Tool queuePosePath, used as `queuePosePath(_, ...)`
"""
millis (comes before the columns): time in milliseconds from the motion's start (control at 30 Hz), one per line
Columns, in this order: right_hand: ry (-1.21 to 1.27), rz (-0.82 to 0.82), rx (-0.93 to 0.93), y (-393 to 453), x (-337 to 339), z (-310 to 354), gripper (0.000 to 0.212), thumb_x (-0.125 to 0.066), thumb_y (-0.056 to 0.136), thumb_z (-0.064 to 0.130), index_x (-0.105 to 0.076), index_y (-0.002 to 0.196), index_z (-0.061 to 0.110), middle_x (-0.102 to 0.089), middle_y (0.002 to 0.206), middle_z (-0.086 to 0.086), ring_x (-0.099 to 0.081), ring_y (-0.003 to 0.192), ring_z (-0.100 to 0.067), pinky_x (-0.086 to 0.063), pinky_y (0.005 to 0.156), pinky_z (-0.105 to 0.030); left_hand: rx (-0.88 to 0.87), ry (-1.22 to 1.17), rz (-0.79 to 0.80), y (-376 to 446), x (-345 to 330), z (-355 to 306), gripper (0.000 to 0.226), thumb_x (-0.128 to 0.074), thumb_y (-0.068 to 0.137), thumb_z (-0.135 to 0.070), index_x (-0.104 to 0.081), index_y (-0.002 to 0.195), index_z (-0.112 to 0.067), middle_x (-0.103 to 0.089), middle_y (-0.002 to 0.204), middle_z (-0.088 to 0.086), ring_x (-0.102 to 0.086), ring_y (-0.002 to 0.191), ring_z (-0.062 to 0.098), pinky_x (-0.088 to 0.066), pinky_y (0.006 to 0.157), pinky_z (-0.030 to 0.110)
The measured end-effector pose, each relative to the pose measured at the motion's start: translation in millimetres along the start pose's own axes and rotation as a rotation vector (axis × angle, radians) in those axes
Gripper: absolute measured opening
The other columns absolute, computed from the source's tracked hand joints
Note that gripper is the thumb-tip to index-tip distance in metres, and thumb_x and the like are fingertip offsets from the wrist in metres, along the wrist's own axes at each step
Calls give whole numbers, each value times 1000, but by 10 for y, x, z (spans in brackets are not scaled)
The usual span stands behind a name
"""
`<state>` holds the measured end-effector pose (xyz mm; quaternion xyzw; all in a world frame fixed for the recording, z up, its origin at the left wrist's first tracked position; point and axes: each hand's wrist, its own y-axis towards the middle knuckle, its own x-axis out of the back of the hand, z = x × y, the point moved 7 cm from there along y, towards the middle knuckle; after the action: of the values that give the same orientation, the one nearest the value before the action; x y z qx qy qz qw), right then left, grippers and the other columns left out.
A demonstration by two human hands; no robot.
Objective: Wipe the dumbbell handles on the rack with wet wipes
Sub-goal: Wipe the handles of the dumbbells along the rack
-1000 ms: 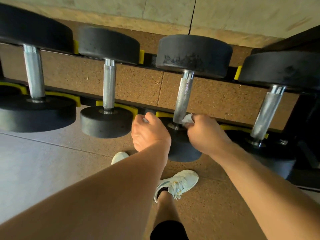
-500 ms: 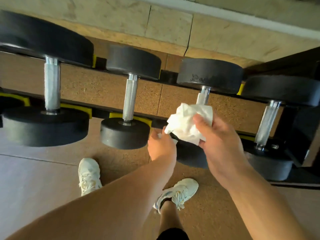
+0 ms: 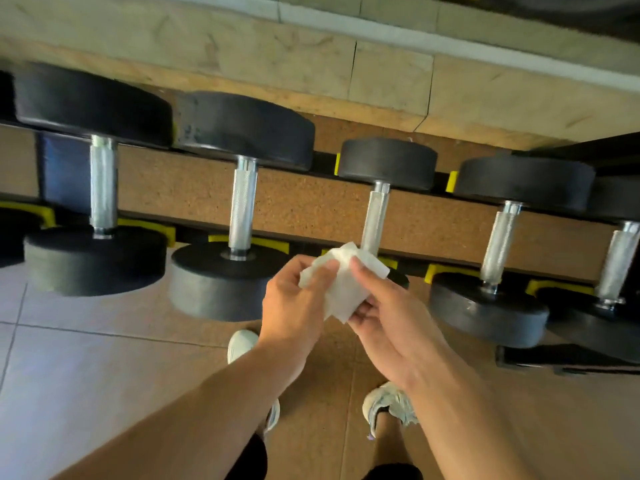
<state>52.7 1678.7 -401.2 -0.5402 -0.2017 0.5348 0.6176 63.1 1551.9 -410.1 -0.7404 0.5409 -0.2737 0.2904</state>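
The wet wipe (image 3: 341, 284), lifted off the middle handle (image 3: 374, 220) a moment ago, is now pinched between left hand (image 3: 294, 303) and right hand (image 3: 384, 310), apparently being refolded before another handle.

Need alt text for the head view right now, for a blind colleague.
Both hands, left hand and right hand, hold a crumpled white wet wipe in front of a row of black dumbbells with knurled steel handles resting on a yellow-padded rack.

wipe (image 3: 341, 285) white; handles (image 3: 242, 209) knurled silver; dumbbell heads (image 3: 242, 129) black; cradles (image 3: 266, 244) yellow
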Motion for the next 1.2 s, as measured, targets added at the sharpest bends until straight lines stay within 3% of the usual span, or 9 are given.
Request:
queuePosePath(100, -145, -186, 148, 105, 22, 148, 21, -67, 92, 33, -71, 107, 19, -76, 99, -4, -73, 95, -17, -60, 84, -39, -2, 20, -66, 172, 66, 9, 14, -62, 94, -44, -70, 92, -32, -69, 79, -8, -62, 73, 3, -48, 57, 16)
queuePosePath(200, -906, -421, 940, 60, -166, 802, 17, -60, 98, 33, -71, 98, 21, -71, 76, 4, -69, 69, -10, -54, 52, -26, 70, 87, -206, 404, -5, 177, 10, -59, 95, -46, -62, 89, -38, -62, 84, -12, -60, 84, 7, -50, 72, 29)
queuePosePath(300, -1737, -111, 1402, 479, -488, 999, 31, -62, 91, 7, -66, 121, 15, -73, 107, -4, -70, 97, -18, -58, 76, -27, 100, 186, -289, 615, -246, 305, 11, -58, 95, -40, -54, 88, -34, -57, 79, -13, -60, 82, 10, -48, 78, 31)
queuePosePath(400, -2179, 181, 1388, 1064, -319, 1039, 41, -61, 77, -8, -68, 115, 5, -70, 119, -15, -66, 114, -32, -55, 93, -51, 118, 223, -396, 765, -472, 379, 11, -51, 97, -40, -50, 93, -30, -61, 85, -8, -62, 91, 19, -41, 79, 29)
queuePosePath(533, -2245, 358, 1402, 1206, -61, 919, 36, -58, 84, -6, -69, 114, 10, -66, 128, -11, -58, 127, -26, -40, 112, -45, 115, 262, -585, 815, -496, 404, 23, -34, 103, -41, -49, 94, -26, -60, 98, 4, -58, 97, 27, -31, 75, 32)
queuePosePath(767, -1807, 370, 696, 924, 185, 695, 21, -48, 102, 24, -66, 109, 30, -71, 94, 9, -65, 82, -8, -50, 70, -33, 29, 239, -674, 767, -487, 417, 29, -35, 102, -29, -61, 98, -17, -64, 105, 9, -55, 97, 33, -27, 73, 33)
queuePosePath(867, -1565, 161, 1036, 828, -39, 1148, 28, -44, 104, 27, -64, 124, 32, -70, 103, 9, -64, 89, -8, -51, 70, -23, 33, 207, -681, 766, -494, 435, 28, -35, 101, -27, -61, 97, -17, -64, 100, 8, -47, 82, 26, -25, 72, 32)
queuePosePath(967, -2013, 373, 1340, 907, -315, 1100, 40, -38, 98, 10, -65, 128, 11, -65, 131, -12, -58, 126, -24, -51, 102, -37, 46, 193, -687, 772, -493, 433, 28, -35, 101, -26, -61, 97, -18, -65, 99, 8, -50, 84, 29, -25, 71, 32)
queuePosePath(1200, -2222, 530, 1102, 986, 15, 756, 31, -45, 94, 5, -70, 110, 17, -66, 128, -5, -56, 126, -20, -52, 99, -32, 99, 156, -703, 784, -485, 473, 27, -36, 99, -25, -62, 92, -18, -66, 96, 9, -43, 79, 26, -28, 70, 36)
